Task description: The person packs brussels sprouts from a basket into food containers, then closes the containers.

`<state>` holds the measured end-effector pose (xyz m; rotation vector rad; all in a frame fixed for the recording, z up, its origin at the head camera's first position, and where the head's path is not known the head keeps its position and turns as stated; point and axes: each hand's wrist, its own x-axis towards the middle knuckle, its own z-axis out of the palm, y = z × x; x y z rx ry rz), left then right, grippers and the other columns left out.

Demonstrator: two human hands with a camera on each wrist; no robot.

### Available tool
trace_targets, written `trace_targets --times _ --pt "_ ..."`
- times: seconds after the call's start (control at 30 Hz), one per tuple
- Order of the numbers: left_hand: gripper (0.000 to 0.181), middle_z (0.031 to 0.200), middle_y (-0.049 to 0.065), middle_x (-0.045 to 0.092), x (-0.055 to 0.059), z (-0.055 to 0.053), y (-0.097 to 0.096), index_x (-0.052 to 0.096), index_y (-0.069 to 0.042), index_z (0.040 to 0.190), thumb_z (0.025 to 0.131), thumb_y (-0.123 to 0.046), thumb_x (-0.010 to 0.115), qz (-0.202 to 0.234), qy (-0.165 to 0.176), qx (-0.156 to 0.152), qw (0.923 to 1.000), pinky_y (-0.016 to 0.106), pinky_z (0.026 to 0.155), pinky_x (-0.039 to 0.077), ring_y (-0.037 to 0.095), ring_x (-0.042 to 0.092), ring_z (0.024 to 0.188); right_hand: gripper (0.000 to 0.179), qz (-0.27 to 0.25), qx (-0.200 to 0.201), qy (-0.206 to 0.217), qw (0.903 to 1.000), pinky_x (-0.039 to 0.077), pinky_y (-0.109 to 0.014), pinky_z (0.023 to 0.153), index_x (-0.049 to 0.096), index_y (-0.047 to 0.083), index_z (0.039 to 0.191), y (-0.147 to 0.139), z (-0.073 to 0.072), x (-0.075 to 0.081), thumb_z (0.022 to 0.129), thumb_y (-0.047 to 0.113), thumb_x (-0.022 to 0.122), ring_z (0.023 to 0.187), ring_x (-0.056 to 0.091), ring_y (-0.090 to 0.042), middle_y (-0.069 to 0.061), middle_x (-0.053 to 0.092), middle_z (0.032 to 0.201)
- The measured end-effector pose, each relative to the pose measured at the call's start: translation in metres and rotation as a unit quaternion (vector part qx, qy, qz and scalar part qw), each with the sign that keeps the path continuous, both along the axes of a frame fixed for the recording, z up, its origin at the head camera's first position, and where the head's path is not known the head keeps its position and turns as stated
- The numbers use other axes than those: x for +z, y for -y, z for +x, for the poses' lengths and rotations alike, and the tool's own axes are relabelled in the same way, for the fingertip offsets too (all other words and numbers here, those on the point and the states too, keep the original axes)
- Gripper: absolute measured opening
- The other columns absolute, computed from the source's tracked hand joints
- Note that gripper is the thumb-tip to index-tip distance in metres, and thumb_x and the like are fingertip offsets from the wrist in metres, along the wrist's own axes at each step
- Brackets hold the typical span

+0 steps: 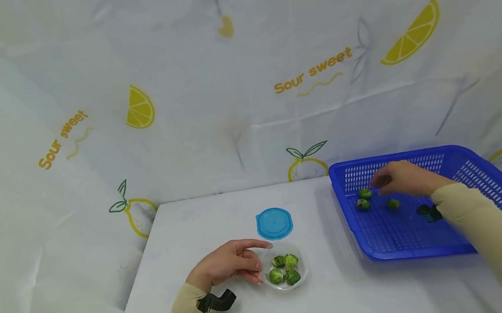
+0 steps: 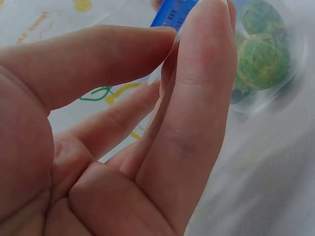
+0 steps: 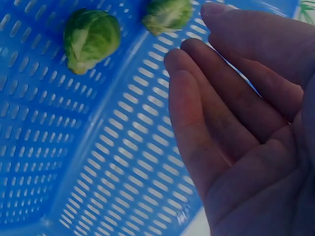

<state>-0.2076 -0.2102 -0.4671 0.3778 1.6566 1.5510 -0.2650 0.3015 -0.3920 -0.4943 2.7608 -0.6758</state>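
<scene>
My left hand (image 1: 230, 263) pinches the rim of a small clear plastic bowl (image 1: 306, 268), its index finger reaching along the far edge. Several green Brussels sprouts (image 1: 291, 261) lie inside the bowl; the left wrist view shows a sprout (image 2: 263, 61) through its clear wall. Over the blue basket (image 1: 366, 251), my right hand (image 1: 402, 180) hovers with fingers loosely bent and nothing between them. Three Brussels sprouts (image 1: 363, 204) sit on the basket floor, just left of and below that hand. In the right wrist view a sprout (image 3: 92, 40) lies apart from the fingertips.
A light-blue lid (image 1: 274, 224) lies flat on the white table (image 1: 212, 222), just behind the bowl. The basket's raised slotted walls surround the right hand. A white cloth (image 1: 209, 105) with lemon prints hangs behind the table.
</scene>
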Motion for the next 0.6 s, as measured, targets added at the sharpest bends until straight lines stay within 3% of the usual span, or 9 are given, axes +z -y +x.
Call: trace_targets --times 0.6 --pt "0.052 0.097 0.008 0.077 0.0 0.0 0.001 0.063 -0.016 0.151 0.1 -0.006 0.073 -0.004 -0.002 0.004 1.0 0.037 0.081 0.07 0.02 0.081 0.084 0.031 0.027 0.003 0.002 0.9996 0.065 -0.056 0.091 0.077 -0.005 0.121 0.016 -0.019 -0.014 0.093 0.007 0.079 0.104 0.076 -0.035 -0.019 0.08 0.113"
